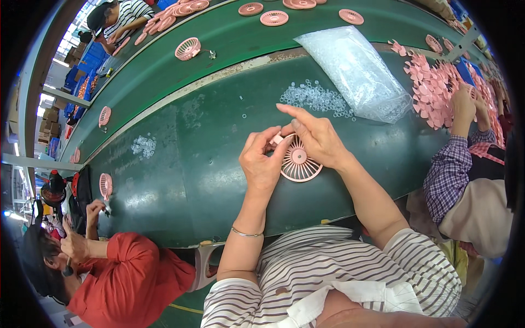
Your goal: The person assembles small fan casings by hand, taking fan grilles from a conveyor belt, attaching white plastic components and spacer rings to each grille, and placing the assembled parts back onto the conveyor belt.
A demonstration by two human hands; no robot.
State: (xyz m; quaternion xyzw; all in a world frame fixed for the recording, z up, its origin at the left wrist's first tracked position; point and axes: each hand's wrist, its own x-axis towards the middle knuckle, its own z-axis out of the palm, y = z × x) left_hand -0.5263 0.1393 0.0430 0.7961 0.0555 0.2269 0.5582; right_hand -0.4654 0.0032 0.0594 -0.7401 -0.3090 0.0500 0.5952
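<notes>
A round pink fan grille [301,171] with radiating ribs is tilted just above the green bench in front of me. At its upper left edge, my left hand [260,160] is closed, thumb and fingers pinching a small pale pink piece [277,140]. I cannot tell whether that piece is part of the grille. My right hand [324,143] grips the grille's upper right side, with the index finger stretched out to the left. The other right fingers are partly hidden behind the hand.
Small clear rings [314,97] lie piled beyond my hands, beside a clear plastic bag [355,71]. Another ring cluster [143,146] is at left. Pink fan blades [429,87] heap at right near a co-worker's hands [465,104]. A red-sleeved co-worker [128,273] sits left. Grilles [274,18] lie on the far belt.
</notes>
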